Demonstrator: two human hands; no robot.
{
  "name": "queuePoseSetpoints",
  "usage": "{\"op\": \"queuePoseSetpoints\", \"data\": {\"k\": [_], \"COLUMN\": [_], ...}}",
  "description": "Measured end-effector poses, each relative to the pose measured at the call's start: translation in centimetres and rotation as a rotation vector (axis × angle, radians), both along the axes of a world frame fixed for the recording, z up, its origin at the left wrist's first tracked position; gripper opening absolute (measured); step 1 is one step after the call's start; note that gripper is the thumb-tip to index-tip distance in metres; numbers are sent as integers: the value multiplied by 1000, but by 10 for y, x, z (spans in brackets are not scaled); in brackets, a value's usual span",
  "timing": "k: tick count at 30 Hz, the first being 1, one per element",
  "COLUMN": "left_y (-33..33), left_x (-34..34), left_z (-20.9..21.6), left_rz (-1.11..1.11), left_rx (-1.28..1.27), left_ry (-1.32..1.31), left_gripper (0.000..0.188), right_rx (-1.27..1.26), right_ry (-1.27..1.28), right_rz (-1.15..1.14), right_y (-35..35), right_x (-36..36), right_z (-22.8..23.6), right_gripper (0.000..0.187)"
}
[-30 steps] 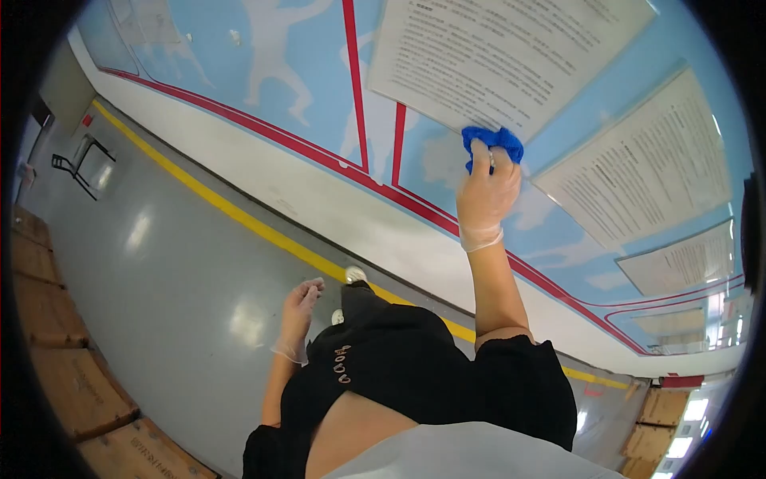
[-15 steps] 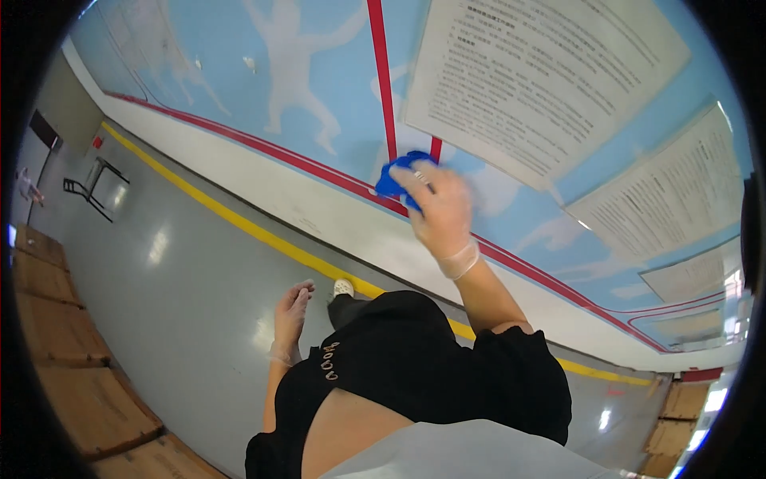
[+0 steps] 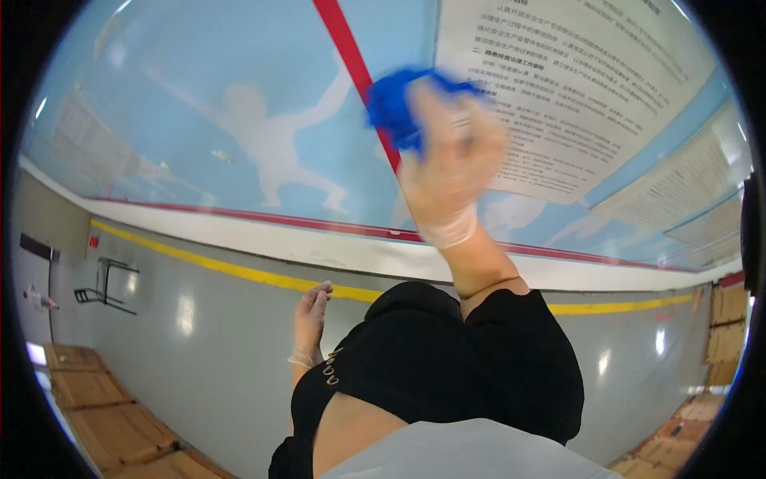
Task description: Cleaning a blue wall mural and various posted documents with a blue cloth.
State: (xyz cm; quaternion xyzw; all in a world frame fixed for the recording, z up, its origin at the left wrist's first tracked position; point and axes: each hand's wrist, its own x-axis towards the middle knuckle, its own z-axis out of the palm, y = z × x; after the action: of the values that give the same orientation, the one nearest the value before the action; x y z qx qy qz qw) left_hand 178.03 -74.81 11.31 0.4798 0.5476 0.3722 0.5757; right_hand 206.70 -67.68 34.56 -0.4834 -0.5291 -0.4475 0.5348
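My right hand (image 3: 456, 152), in a thin clear glove and smeared by motion, is closed on a crumpled blue cloth (image 3: 396, 104). The cloth lies against the light blue wall panel (image 3: 187, 172), across a red stripe (image 3: 341, 40) and by the left edge of a large printed sheet (image 3: 550, 96). A ring-like band shows on one finger. My left hand (image 3: 309, 314), gloved too, hangs low over the grey floor, well away from the wall. Its fingers are loosely bent and nothing shows in them.
Another printed sheet (image 3: 686, 180) is on the wall at right. A yellow line (image 3: 239, 271) runs along the floor by the wall. A black-framed chair (image 3: 106, 286) stands far left. Brown cartons (image 3: 120, 431) are stacked at lower left, more cartons (image 3: 728, 327) at right.
My right hand has moved the blue cloth up the wall, from the lower red border to beside the large sheet. My left hand stays low; the view has turned.
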Motion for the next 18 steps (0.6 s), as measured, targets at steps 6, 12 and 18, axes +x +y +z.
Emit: {"op": "queuePoseSetpoints", "data": {"k": [6, 12, 18], "left_y": [53, 76, 100], "left_x": [-6, 3, 8], "left_z": [1, 0, 5], "left_rz": [-135, -201, -374], "left_rx": [107, 50, 58], "left_ry": [53, -13, -17], "left_gripper": [30, 30, 31], "right_rx": [-425, -69, 418], "right_ry": [-187, -111, -92], "right_rz": [233, 405, -68], "right_y": [19, 21, 38], "right_x": [-62, -66, -44], "right_z": [-45, 19, 148], "right_gripper": [46, 46, 44]}}
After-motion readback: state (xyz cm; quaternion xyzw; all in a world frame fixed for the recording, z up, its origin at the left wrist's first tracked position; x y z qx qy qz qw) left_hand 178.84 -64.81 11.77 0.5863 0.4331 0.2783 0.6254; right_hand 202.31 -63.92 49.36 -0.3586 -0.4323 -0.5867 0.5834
